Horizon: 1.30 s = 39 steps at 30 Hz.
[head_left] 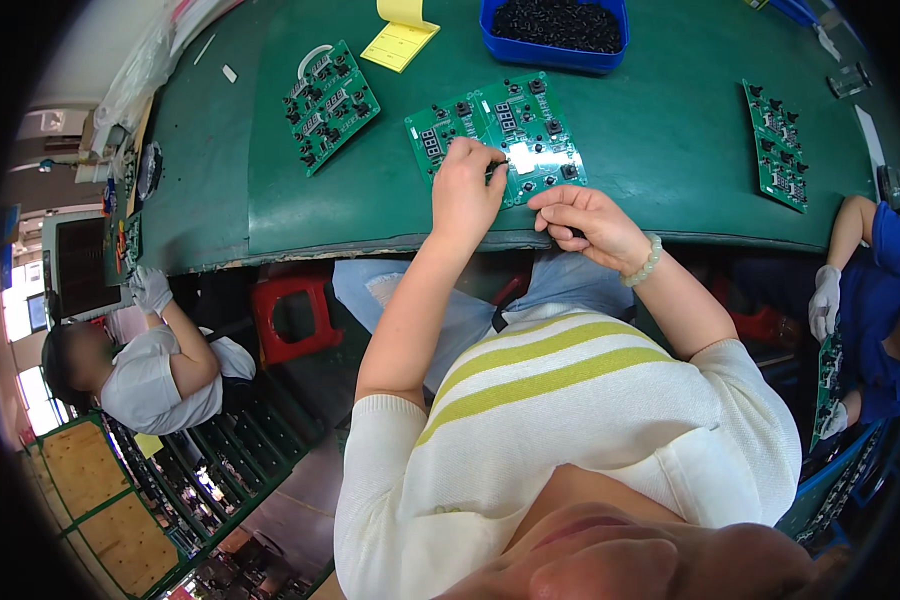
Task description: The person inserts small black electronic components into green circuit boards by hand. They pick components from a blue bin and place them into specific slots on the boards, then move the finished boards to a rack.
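Note:
A green circuit board with digit displays and black knob-like parts lies on the table in front of me. Over its middle, my left hand is closed in a pinch, with a small black part at the fingertips. My right hand hovers at the board's near edge, its fingers curled around a small dark piece that is mostly hidden. Beyond the board stands a blue bin full of small black parts like these.
Another populated board lies to the left, with a white cable loop, and one more board to the right. A yellow notepad sits at the back. Co-workers with gloved hands sit on both sides. The table edge runs before me.

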Each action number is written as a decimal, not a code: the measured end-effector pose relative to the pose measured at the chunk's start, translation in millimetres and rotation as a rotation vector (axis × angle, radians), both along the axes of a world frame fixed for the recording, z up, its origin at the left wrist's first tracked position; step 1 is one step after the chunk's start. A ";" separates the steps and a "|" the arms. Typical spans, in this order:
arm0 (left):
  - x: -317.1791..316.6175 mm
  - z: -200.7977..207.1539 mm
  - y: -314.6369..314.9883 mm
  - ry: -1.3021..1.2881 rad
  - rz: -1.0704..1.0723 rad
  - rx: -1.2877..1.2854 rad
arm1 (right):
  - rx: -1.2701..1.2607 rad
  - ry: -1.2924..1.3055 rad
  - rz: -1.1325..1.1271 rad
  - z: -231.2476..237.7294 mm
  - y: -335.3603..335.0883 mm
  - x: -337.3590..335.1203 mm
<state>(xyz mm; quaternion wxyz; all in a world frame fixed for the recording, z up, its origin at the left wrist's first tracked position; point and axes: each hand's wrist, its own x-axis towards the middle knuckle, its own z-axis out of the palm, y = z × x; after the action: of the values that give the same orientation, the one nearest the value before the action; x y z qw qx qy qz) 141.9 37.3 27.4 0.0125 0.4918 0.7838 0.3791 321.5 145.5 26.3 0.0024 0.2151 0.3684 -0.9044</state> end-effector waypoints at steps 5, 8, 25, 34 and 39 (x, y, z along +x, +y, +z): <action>0.2 -6.6 8.4 0.055 -0.009 -0.008 | -0.013 0.019 0.017 -5.3 2.8 8.2; -0.2 -3.9 8.8 0.046 -0.034 -0.017 | -0.039 0.003 0.014 -11.2 3.7 8.9; 0.6 -8.6 7.4 0.065 -0.019 -0.020 | 0.887 0.002 -0.164 0.7 15.5 2.8; 0.6 -10.2 6.8 -0.026 -0.041 0.044 | 1.928 0.041 -0.124 2.9 37.8 -16.1; 0.6 -9.7 4.7 0.012 0.000 0.013 | 1.985 0.004 -0.021 7.7 37.8 -19.3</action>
<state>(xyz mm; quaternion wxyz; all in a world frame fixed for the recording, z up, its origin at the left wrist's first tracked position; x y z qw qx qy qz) 142.6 41.9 17.7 0.0046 0.4941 0.7813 0.3814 302.2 183.3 34.1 -0.1873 0.1213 0.9568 -0.1862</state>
